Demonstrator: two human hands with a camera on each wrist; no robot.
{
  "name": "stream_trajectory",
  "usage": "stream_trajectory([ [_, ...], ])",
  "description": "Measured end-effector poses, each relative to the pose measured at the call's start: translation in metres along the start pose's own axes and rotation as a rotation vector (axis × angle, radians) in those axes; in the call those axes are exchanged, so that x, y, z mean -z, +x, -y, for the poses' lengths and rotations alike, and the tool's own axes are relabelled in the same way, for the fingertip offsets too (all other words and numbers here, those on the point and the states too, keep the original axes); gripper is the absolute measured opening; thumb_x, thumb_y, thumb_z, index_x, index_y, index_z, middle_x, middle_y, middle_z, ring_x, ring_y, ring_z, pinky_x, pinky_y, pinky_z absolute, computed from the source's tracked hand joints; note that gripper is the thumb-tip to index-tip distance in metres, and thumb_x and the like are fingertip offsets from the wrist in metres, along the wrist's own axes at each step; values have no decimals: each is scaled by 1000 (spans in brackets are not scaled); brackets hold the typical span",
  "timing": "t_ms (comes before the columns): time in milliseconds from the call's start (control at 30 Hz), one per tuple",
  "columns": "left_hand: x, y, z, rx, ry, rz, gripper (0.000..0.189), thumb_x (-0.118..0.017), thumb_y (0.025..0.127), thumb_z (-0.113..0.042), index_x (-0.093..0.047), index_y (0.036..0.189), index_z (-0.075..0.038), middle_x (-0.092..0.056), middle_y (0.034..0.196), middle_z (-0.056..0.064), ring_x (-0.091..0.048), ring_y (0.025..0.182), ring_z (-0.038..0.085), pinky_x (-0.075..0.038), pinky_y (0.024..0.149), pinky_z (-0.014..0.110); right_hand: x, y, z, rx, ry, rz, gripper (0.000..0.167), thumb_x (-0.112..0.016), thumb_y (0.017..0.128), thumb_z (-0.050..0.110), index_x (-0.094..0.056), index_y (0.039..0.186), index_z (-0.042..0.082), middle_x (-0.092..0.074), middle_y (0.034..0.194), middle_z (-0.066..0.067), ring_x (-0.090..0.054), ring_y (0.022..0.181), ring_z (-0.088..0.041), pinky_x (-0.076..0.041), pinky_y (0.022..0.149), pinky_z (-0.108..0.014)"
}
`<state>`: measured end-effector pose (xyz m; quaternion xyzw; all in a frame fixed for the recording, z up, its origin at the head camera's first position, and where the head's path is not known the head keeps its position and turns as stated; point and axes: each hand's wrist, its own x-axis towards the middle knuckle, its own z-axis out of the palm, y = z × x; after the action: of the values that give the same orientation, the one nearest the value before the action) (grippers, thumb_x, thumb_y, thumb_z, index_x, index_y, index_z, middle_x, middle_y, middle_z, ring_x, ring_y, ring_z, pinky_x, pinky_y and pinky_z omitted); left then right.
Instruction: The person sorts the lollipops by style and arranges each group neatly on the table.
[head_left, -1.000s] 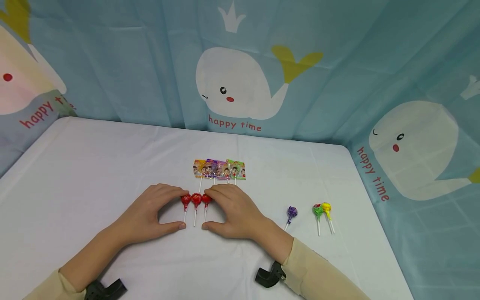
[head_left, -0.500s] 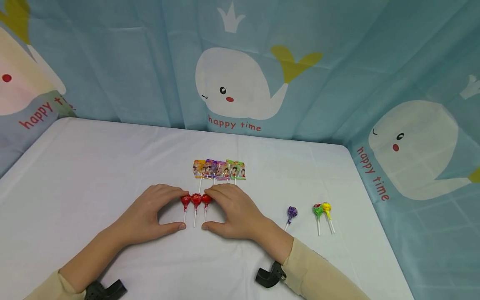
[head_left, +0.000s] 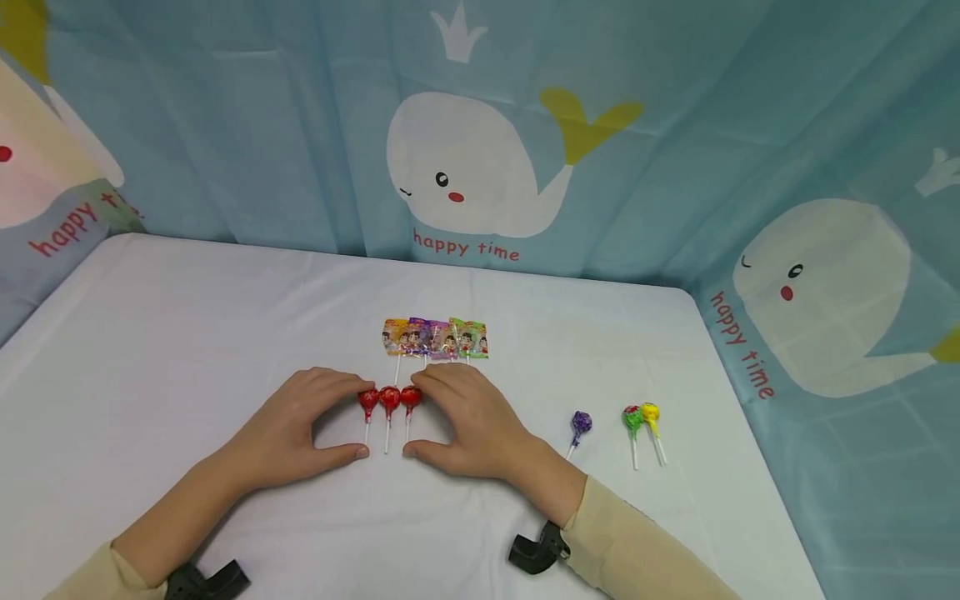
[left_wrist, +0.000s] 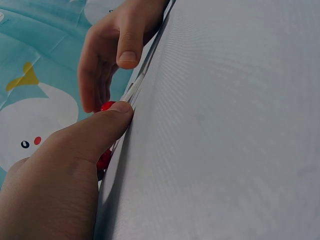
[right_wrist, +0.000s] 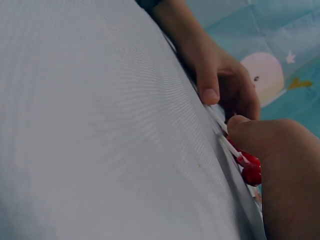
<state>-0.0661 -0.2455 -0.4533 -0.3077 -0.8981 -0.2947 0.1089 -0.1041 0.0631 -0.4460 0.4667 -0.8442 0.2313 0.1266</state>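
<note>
Three red lollipops lie side by side on the white cloth in the head view: the left one [head_left: 367,399], the middle one [head_left: 389,399] and the right one [head_left: 410,397], sticks toward me. My left hand [head_left: 296,429] touches the left lollipop's head with its fingertips, its thumb beside the stick end. On the other side, fingers of my right hand [head_left: 468,425] touch the right lollipop's head, thumb near its stick. Neither hand curls around a stick. Both wrist views show red candy [left_wrist: 104,159] [right_wrist: 251,174] partly hidden behind the hands.
Behind the hands lies an overlapping row of several flat wrapped lollipops [head_left: 435,338] in orange, purple, pink and green. Right of the right hand lie a purple lollipop [head_left: 581,422], a green one [head_left: 633,417] and a yellow one [head_left: 650,412]. A whale-print curtain [head_left: 300,167] borders the table.
The whole head view has shifted slightly to the left. Both hands and the lollipops keep their places relative to one another.
</note>
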Motion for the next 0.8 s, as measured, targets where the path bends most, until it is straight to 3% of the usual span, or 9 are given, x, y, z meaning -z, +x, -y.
stream_trajectory([
  [267,1,1,-1,-14,0,-3,80,-100,76,-45,-69,145,-19,-69,139,-8,-61,128,19,-43,109,46,4,-5,4,15,-37,-26,81,-81,91,60,-64,147,4,-66,145,-5,-58,139,-20,-37,126,-35],
  [800,1,-3,-1,27,2,15,80,-98,79,-48,-67,147,-21,-68,141,-9,-59,130,18,-44,110,48,23,-21,20,2,-122,14,84,-80,92,60,-61,149,1,-64,149,-10,-57,142,-27,-36,127,-42],
])
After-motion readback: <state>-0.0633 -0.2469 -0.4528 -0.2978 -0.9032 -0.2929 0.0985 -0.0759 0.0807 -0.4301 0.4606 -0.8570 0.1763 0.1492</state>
